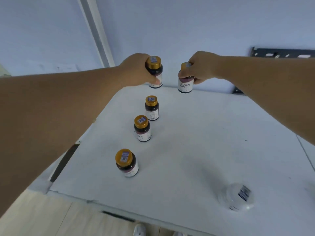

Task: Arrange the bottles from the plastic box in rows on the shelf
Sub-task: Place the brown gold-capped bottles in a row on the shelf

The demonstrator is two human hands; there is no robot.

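Bottles (185, 86) gripped, near shelf's (204, 133) far edge

light: even, cool, bluish | shadows: soft, faint on shelf (204, 133) | blur: white bottle (237, 196) lower right smeared | edges: wide-angle bowing

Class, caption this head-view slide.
Left hand holds one bottle, right hand another bottle, at the far end of the shelf.

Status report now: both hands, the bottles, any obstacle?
Left hand grips gold-capped bottle at far edge of shelf. Right hand grips second bottle beside it. Three bottles stand in line. White bottle near front, clear.
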